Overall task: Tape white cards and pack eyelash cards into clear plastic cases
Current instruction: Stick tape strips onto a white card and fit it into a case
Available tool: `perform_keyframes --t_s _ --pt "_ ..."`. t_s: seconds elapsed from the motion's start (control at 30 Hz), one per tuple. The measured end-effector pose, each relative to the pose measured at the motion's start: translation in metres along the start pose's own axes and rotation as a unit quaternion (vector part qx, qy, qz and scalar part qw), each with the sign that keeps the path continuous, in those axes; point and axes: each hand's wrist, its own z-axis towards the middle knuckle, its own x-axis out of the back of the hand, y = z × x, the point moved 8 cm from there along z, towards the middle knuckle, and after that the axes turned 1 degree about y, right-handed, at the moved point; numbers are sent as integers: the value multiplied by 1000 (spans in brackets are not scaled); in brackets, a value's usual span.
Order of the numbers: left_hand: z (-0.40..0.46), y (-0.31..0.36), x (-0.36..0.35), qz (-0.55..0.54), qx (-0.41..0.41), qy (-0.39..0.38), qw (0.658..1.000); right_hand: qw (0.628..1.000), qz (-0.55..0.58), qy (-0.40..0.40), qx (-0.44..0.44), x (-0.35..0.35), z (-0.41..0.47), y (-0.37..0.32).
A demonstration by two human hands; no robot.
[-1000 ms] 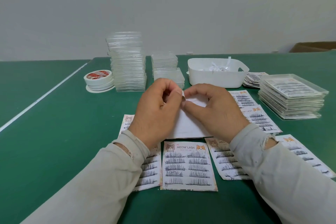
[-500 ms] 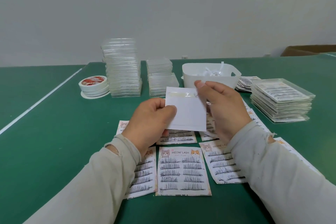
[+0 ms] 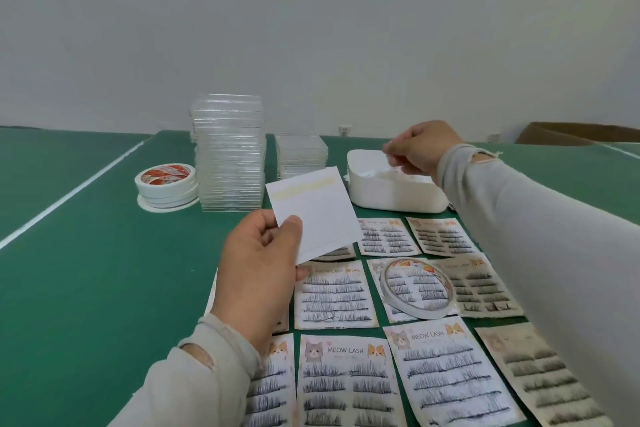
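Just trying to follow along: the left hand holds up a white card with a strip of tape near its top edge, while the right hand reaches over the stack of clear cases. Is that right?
Not quite. In the head view the right hand is over the white bin, not the stack of clear cases. The rest holds: the left hand holds up the white card with tape near its top edge.

A white bin (image 3: 391,196) stands on the green table (image 3: 86,270), holding white paper scraps (image 3: 375,173). Far right of the bin, a brown cardboard box (image 3: 575,132) sits at the table's back edge, against a plain wall (image 3: 311,28).
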Motion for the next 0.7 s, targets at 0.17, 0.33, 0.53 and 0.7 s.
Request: perform_keyframes --t_s 0.17,0.33,0.53,0.7 --pt "2 1 2 2 -8 3 1000 999 16 6 -32 -9 16 8" --pt "-2 6 3 2 -2 5 1000 994 103 28 5 10 -15 3" --pt "-5 14 4 -5 10 5 1000 986 143 -78 -16 -40 -116 14" --pt "-10 20 -1 15 -16 -31 999 986 126 -86 67 -67 -162 18"
